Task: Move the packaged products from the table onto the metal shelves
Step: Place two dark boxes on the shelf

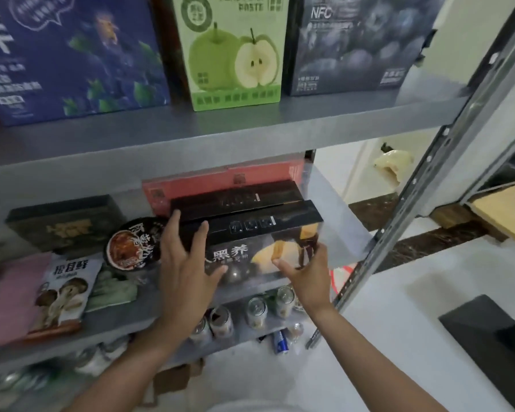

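A black product box point(250, 233) with white characters and a yellow picture on its front lies at the right end of the middle metal shelf point(348, 233), on top of another black box point(235, 197) and a red box point(220, 181). My left hand point(185, 263) lies against its left end, fingers straight and spread over the top edge, thumb on the front face. My right hand point(305, 278) holds the right front corner, thumb on the front, fingers round the right side.
On the same shelf, to the left, lie a round noodle bowl point(134, 242), a dark flat box point(63, 224), a mushroom snack bag point(63, 292) and a pink pack point(12, 295). Big cartons stand on the upper shelf point(250, 120). Cans point(256, 312) fill the shelf below. A slotted steel upright point(399, 209) runs at right.
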Tool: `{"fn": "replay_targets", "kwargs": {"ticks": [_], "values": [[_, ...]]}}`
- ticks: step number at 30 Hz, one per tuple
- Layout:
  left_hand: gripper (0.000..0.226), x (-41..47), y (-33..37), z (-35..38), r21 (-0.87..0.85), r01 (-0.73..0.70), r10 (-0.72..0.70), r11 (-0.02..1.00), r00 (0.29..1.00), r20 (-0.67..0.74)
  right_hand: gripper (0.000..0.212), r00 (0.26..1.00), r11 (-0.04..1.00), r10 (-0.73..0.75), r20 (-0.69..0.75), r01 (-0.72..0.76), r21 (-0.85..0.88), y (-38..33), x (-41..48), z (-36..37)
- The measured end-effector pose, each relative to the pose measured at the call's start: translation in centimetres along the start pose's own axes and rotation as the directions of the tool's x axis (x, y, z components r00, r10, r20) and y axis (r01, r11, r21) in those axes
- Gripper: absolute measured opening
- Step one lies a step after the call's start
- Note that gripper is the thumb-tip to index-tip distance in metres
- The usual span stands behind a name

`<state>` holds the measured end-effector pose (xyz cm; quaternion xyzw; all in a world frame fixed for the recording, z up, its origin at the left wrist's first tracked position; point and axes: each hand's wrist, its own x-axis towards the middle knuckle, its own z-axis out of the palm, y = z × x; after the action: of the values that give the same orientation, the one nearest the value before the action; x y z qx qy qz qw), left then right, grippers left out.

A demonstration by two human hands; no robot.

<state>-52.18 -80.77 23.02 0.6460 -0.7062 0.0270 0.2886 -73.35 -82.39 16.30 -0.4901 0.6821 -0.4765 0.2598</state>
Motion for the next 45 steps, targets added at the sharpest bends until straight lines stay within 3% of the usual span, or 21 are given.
{"fn": "replay_targets", "kwargs": {"ticks": [3,6,18,31,45], "values": [[0.099,0.5,0.7,0.5,0.24,-0.076,0.071,0.968,0.997,0.03,0.076,0.996,0.996,-0.076,0.038,0.078,-0.045,0.7,0.9,-0.3],[0.105,0.6,0.8,0.8,0.325,-0.082,0.081,0.942,0.997,0.017,0.084,0.99,0.988,-0.116,0.078,0.123,-0.098,1.5,1.3,-0.4],[0.109,2.1,-0.7,1.8,0.408,-0.086,0.093,0.909,0.996,0.004,0.077,0.982,0.982,-0.091,0.164,0.116,-0.151,1.6,3.0,0.1],[0.103,3.1,-1.6,2.2,0.386,-0.093,0.11,0.918,0.994,-0.024,0.077,0.984,0.976,-0.044,0.172,0.079,-0.202,1.3,5.1,1.9],[0.1,5.4,-2.4,2.4,0.389,-0.065,0.053,0.919,0.998,0.042,0.075,0.983,0.957,-0.01,0.183,0.063,-0.285,0.5,6.9,3.7]]}}
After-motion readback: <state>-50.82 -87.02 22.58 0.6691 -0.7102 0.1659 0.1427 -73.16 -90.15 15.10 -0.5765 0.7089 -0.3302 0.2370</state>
